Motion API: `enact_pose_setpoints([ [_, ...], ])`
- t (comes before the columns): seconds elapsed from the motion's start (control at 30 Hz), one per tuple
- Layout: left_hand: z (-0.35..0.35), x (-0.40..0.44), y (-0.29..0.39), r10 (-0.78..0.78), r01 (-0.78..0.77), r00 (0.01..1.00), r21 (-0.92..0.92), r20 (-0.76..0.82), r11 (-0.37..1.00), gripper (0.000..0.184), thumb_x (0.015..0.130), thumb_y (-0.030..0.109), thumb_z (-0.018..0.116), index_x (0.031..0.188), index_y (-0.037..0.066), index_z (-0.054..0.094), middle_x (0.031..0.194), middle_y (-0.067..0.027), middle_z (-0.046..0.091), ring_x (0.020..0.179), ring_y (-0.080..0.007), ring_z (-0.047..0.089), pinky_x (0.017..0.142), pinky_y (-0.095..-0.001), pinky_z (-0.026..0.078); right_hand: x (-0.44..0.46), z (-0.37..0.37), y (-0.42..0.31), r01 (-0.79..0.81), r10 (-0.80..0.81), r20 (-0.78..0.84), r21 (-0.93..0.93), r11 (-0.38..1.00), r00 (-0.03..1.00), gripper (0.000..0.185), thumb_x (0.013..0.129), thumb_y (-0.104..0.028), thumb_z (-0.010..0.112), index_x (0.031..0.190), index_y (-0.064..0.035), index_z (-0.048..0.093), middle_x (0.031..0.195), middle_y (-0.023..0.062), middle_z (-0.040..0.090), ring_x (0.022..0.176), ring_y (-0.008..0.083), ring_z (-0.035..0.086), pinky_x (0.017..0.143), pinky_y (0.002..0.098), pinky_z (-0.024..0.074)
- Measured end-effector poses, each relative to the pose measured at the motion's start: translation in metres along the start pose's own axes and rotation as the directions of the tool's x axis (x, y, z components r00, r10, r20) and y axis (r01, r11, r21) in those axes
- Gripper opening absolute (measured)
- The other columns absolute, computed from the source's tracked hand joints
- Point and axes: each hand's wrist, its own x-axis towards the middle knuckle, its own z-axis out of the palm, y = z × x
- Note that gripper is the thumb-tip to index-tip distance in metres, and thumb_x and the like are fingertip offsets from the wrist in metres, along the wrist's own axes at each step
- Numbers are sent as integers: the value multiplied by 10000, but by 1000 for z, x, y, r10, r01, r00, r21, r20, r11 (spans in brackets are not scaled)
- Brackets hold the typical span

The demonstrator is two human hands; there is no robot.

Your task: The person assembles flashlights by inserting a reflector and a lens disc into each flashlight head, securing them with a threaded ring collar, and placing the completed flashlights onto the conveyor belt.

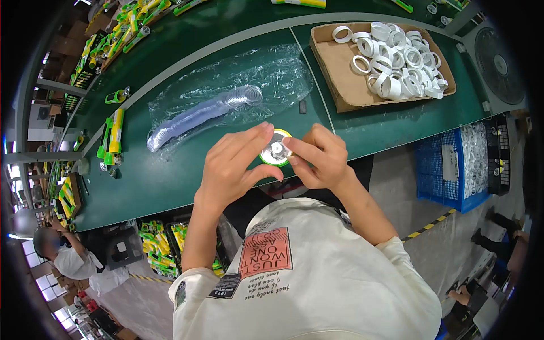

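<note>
A flashlight (276, 148) with a round silver reflector and a green-yellow rim faces up at me, above the table's near edge. My left hand (233, 164) curves around its left side, fingers along the top of the rim and thumb below. My right hand (322, 157) is closed in a pinch at the reflector's right edge; whatever lies between its fingertips is hidden or too small to make out. Beyond the hands, a long stack of thin clear discs (198, 115) lies on a crinkled clear plastic bag (283, 79).
A cardboard tray (340, 93) of white rings (396, 56) stands at the back right. Green-and-yellow flashlights (112, 136) lie at left and in crates below. A small dark piece (302, 107) sits near the bag. A blue crate (439, 170) and fan (498, 63) are at right.
</note>
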Motion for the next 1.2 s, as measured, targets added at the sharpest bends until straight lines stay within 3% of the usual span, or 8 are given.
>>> enact_pose_setpoints([
  [0.17,13,-18,-6,141,-98,963,190,-230,977,525,705,305,869,1124,29,713,1130,-110,728,939,-291,704,742,-365,553,5,-5,5,49,-47,36,-69,996,998,314,741,-93,805,1045,-47,739,666,22,409,551,171,434,462,306,331],
  [0.43,11,-24,-4,188,-150,961,189,-203,970,337,754,162,844,1042,51,710,1111,-114,711,965,-316,684,797,-408,563,7,-6,3,30,-29,57,-19,999,998,294,765,-69,739,1054,-19,719,680,48,453,555,198,439,466,336,350],
  [0.53,7,-21,-2,183,-156,966,151,-182,976,347,753,194,844,1041,57,707,1128,-108,693,974,-320,671,803,-426,548,13,-11,1,-52,39,102,128,990,994,283,778,-56,648,1051,6,690,695,75,490,562,201,445,492,336,368],
  [0.67,13,-22,-5,179,-156,963,124,-202,980,350,761,213,843,1044,61,704,1137,-108,679,978,-329,668,805,-440,540,24,-18,-17,-460,423,183,409,788,888,220,828,-37,588,1032,22,648,804,81,573,618,139,466,579,301,399],
  [0.77,18,-21,-3,154,-136,955,87,-252,987,353,751,216,848,1029,79,680,1116,-87,670,970,-293,667,784,-433,525,43,-17,-17,-502,409,291,466,729,865,164,881,-6,578,1030,10,644,858,72,600,681,131,493,627,290,411],
  [0.9,18,-22,-3,129,-114,955,73,-265,991,370,744,207,855,1039,72,677,1106,-90,670,968,-294,668,785,-432,527,47,-10,-16,-462,379,278,358,811,882,121,886,3,623,995,8,675,903,86,667,772,170,575,722,297,474],
  [1.1,20,-26,-3,108,-99,946,47,-306,994,378,743,196,859,1053,71,683,1097,-86,670,957,-287,667,784,-421,526,39,0,-10,-355,359,98,522,776,928,122,850,17,651,964,6,692,915,124,708,851,221,664,778,324,503],
  [1.2,21,-25,-3,114,-104,946,47,-303,993,390,741,199,858,1072,75,694,1092,-79,670,948,-279,661,779,-415,522,35,1,-5,-326,308,115,437,838,944,140,824,27,656,956,1,695,904,133,717,842,246,678,783,341,497],
])
